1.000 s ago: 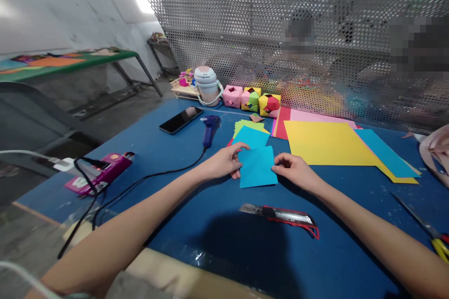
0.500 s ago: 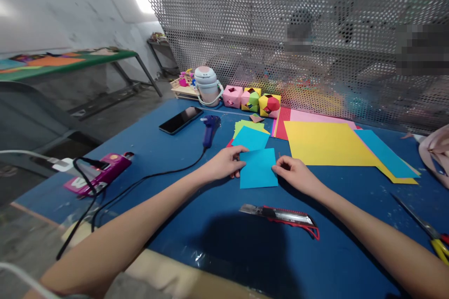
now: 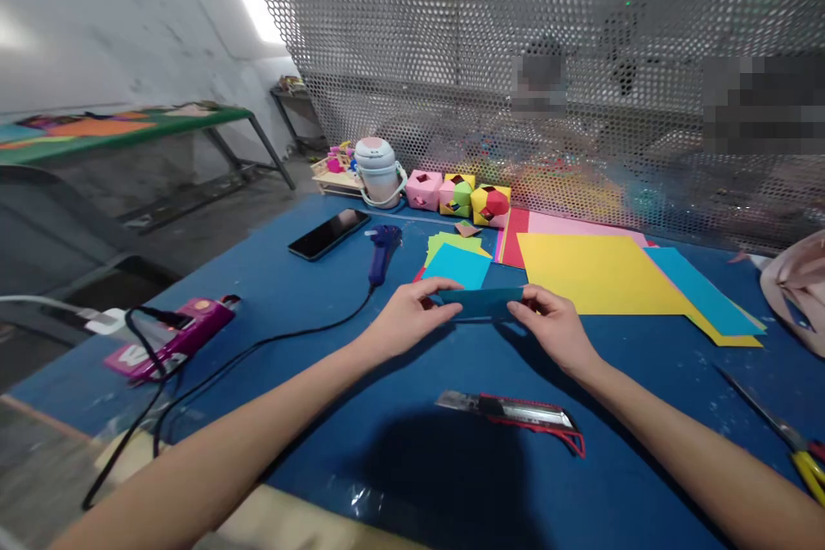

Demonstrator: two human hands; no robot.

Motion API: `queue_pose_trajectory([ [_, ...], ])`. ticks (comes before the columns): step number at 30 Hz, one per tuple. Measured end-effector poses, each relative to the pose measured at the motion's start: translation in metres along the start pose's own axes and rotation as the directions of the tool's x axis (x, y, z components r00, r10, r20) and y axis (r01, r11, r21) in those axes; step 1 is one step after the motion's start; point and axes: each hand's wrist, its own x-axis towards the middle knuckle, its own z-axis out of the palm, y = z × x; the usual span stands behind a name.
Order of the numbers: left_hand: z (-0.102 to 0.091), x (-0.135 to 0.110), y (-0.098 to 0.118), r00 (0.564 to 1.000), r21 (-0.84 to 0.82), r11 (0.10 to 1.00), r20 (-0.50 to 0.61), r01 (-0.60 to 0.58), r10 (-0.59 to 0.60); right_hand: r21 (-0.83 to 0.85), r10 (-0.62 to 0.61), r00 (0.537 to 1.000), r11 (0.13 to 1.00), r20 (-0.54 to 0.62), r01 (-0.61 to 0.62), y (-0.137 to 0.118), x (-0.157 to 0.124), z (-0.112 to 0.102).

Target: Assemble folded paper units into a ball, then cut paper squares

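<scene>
A small blue square of paper [image 3: 485,302] is lifted off the blue table [image 3: 400,455], seen nearly edge-on. My left hand [image 3: 405,315] pinches its left edge. My right hand [image 3: 554,326] pinches its right edge. Both hands sit at the middle of the table, fingers closed on the sheet. A snap-off utility knife [image 3: 512,412] with red trim lies flat just in front of my hands.
Small paper squares [image 3: 455,256] and large coloured sheets [image 3: 593,271] lie behind my hands. Three paper cubes [image 3: 459,193], a jar [image 3: 378,169], a phone [image 3: 328,233], a glue gun [image 3: 381,247] with cable, a magenta device [image 3: 174,335] and scissors [image 3: 792,443] surround them. A perforated screen [image 3: 516,60] closes the back.
The blue square lay flat on the table under my fingertips; now both hands have raised it off the surface and tilted it nearly edge-on. The view shifted slightly.
</scene>
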Motion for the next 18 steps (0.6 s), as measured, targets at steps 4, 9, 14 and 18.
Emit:
queue_pose_trajectory([
  [4,0.007,-0.005,-0.005,0.993,0.031,0.993,0.009,-0.116,0.116,-0.118,-0.255,0.967,0.961,-0.022,0.251,-0.003,-0.005,0.002],
  [9,0.015,-0.010,-0.007,0.983,0.079,0.980,-0.005,-0.184,0.185,-0.135,-0.339,0.940,0.934,-0.031,0.332,-0.004,-0.010,0.005],
  [14,0.016,-0.010,-0.004,0.990,0.020,0.991,0.050,-0.132,0.130,-0.093,-0.364,0.931,0.928,-0.030,0.360,-0.006,-0.012,0.003],
  [18,0.017,-0.009,-0.003,0.994,-0.045,0.997,0.089,-0.063,0.067,-0.002,-0.297,0.954,0.955,-0.041,0.297,-0.006,-0.012,0.004],
])
